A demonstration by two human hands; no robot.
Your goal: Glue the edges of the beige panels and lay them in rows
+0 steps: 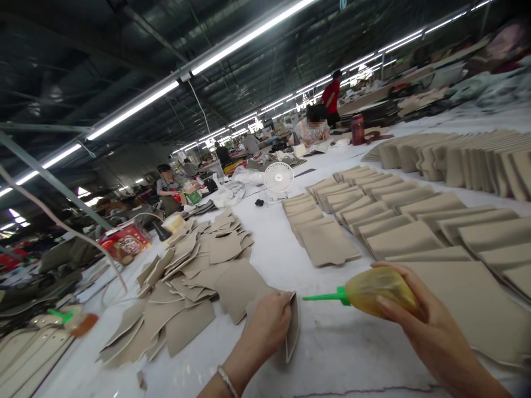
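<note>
My left hand (269,325) is closed on a beige cut panel (292,327), holding it on edge above the white table (332,354). My right hand (418,315) wraps around a yellow squeeze bottle (379,291). Its green nozzle (323,297) points left toward the panel without touching it. A loose heap of the same beige panels (194,276) lies just left of my left hand. Overlapping rows of beige panels (398,232) are laid out to the right, behind the bottle.
A small white fan (279,178) stands mid-table. A red box (124,243) sits at the left edge, and another green-nozzled bottle (72,320) lies lower left. More panel rows (464,157) fill the far right. Several people work at tables farther back.
</note>
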